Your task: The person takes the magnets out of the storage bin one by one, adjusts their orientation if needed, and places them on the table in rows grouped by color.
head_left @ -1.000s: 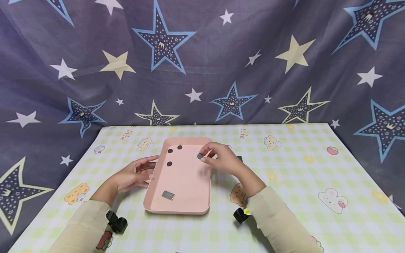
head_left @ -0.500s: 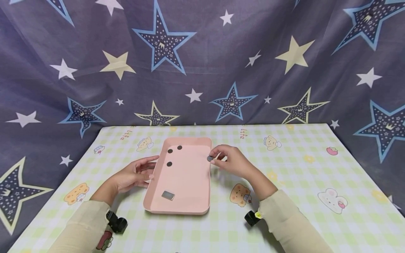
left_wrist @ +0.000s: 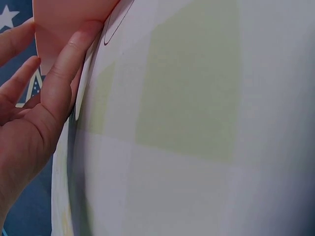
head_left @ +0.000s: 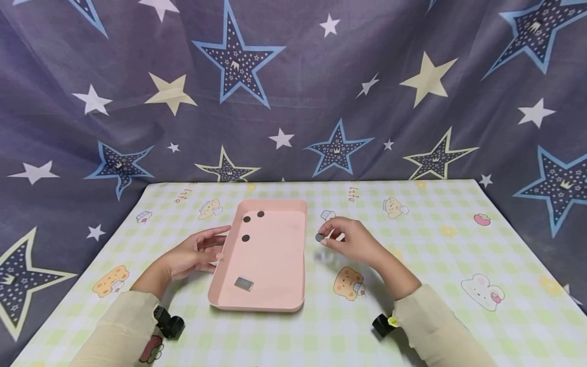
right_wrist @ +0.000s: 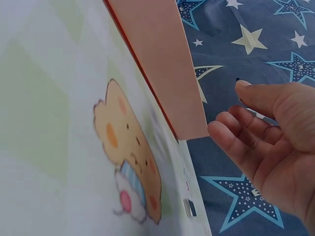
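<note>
My right hand (head_left: 352, 240) pinches a small dark round disc (head_left: 319, 237) between thumb and fingertips, above the cloth just right of a pink tray (head_left: 275, 260). In the right wrist view only a dark sliver of the disc (right_wrist: 237, 79) shows behind the thumb. My left hand (head_left: 194, 253) rests against the tray's left wall, thumb and fingers extended and touching it, also in the left wrist view. Inside the tray, three similar discs (head_left: 245, 238) lie toward the far left. A flat grey rectangular piece (head_left: 244, 283) lies near its front left.
A checked cloth with printed cartoons covers the table (head_left: 458, 244). Behind it hangs a star-patterned curtain (head_left: 293, 92). A small dark block (right_wrist: 190, 207) sits on the cloth in the right wrist view; in the head view my right hand seems to hide it.
Holding the disc, my right hand has moved right and slightly nearer, from over the tray to beyond its right wall. My left hand and the tray have stayed put.
</note>
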Demonstrator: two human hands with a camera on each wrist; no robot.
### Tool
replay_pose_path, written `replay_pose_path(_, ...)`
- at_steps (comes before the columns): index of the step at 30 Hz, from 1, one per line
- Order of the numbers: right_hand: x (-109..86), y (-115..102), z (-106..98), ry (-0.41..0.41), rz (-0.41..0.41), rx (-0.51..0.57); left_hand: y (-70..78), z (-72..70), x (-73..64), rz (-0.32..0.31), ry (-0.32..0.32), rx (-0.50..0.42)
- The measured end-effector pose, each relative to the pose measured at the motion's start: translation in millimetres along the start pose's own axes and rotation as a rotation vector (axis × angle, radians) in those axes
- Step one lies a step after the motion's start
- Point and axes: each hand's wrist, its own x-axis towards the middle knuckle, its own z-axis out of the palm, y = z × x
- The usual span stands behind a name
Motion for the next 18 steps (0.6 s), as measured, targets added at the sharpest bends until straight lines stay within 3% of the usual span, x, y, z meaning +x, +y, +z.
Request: replay_pose_path(18,-23.8,17,-14,0.033,0.017,-0.044,-1.0,-0.3,2.0,-0.006,0.007,-0.012)
